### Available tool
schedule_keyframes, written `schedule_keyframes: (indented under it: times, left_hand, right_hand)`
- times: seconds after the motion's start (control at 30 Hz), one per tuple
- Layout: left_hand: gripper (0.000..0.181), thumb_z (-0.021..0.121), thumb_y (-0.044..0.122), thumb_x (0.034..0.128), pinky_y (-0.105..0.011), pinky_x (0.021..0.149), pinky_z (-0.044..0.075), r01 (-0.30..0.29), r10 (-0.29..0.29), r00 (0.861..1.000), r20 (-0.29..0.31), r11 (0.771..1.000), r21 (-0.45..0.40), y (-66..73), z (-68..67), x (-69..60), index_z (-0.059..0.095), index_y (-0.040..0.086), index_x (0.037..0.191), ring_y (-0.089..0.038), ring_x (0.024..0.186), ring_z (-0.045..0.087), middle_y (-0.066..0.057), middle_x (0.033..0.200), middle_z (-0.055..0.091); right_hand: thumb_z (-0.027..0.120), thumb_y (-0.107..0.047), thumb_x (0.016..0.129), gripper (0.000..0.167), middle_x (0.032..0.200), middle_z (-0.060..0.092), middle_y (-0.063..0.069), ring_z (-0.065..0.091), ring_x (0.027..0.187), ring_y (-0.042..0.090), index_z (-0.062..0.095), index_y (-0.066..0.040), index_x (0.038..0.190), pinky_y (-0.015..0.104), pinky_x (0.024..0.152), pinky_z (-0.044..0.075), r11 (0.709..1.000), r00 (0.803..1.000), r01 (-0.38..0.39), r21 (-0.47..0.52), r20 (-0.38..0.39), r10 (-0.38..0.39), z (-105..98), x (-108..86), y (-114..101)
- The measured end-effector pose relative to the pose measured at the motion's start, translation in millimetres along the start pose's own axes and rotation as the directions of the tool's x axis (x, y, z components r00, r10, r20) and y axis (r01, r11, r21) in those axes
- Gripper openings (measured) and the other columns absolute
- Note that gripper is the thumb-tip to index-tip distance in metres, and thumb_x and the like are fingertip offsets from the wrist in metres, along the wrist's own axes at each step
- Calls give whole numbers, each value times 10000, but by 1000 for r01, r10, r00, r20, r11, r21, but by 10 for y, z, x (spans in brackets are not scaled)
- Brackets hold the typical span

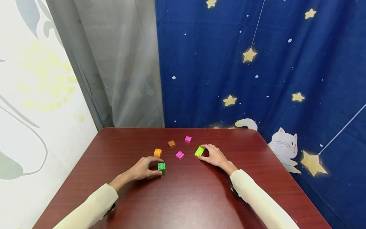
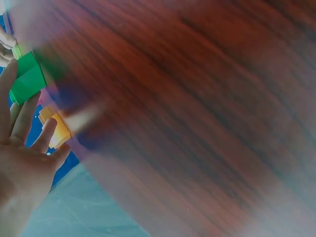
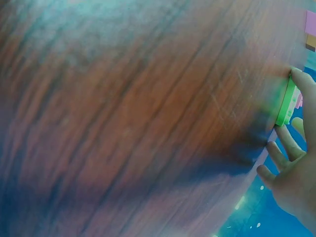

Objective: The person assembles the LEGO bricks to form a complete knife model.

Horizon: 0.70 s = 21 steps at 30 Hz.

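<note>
My left hand (image 1: 144, 168) pinches a green toy brick (image 1: 161, 168), thumb on its near side and fingers reaching round the far side. In the left wrist view the same green brick (image 2: 28, 81) shows between thumb and fingers. On the right, my right hand (image 1: 214, 156) holds a flat lime-green brick (image 1: 199, 151) between thumb and fingertips, its studs facing up. The right wrist view shows that lime brick (image 3: 287, 104) low against the tabletop. Just beyond the left hand stands a yellow-orange brick (image 1: 158, 153) with a rounded side.
Between the hands lies a pink brick (image 1: 179, 155). Farther back are a brown-orange brick (image 1: 171, 144) and a second pink brick (image 1: 188, 139). All stand on a dark red wooden table (image 1: 183, 197), with a blue star-patterned curtain (image 1: 200, 79) behind its far edge.
</note>
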State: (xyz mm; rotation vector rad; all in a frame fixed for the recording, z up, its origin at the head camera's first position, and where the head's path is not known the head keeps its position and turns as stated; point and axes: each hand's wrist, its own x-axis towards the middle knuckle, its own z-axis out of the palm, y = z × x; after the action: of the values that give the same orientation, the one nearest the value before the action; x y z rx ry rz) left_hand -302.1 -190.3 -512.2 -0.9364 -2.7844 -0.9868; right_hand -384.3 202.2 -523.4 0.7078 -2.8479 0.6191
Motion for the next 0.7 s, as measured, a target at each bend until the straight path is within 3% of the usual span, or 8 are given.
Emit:
schedule_keyframes:
  times: [0.37,0.57,0.7]
  left_hand:
    - [389,877,298,858,-383,907,553,30,-29,999,14,999,-30,23,-2,1,737,170,1199,-139,975,674,93,1031,726]
    - [357,862,286,876,-405,876,563,28,-26,999,29,998,-61,18,5,13,732,160,1183,-161,940,671,74,1010,718]
    - [356,852,292,886,-395,875,564,32,-30,999,35,998,-62,10,7,26,727,151,1188,-145,943,669,79,1011,716]
  right_hand:
    - [833,-549,833,769,1215,609,93,566,1086,264,608,-129,1437,471,950,473,997,998,-63,-42,21,64,-40,-26,-23]
    - [841,-428,868,757,1463,560,122,506,1339,337,561,-94,1486,570,1089,409,998,998,23,51,49,-26,-50,-20,26]
    - [836,-383,880,678,1433,596,137,531,1330,343,604,-75,1438,562,1097,415,994,995,73,75,56,-78,-49,-18,37]
